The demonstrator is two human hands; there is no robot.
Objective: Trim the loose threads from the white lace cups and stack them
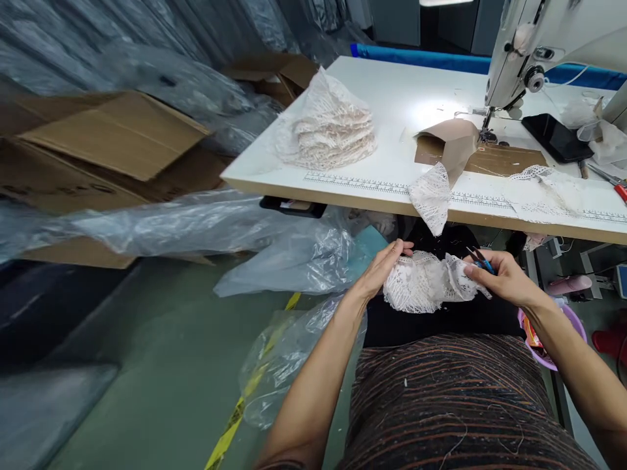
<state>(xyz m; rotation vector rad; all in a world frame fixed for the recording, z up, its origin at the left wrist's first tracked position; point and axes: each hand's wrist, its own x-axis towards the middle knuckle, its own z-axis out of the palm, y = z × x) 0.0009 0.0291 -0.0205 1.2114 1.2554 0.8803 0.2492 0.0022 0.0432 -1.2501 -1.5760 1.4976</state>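
White lace fabric (416, 284) lies bunched over my lap. My left hand (385, 264) is at its left edge, fingers together and reaching over the lace, partly hidden by it. My right hand (497, 275) holds small blue-handled snips (482, 261), blades pointing up and left, and pinches the right end of the lace. Just above, a triangular lace piece (434, 196) hangs over the table edge. On the table (392, 85) a folded stack of lace (336, 130) sits to the left.
A sewing machine (519, 59) stands at the right, with brown paper (509, 160) under its needle. Nearby lie a black phone (557, 137) and red-handled scissors (621, 192). Cardboard boxes (117, 130) and clear plastic (304, 254) fill the left. A pink basket (573, 320) is at lower right.
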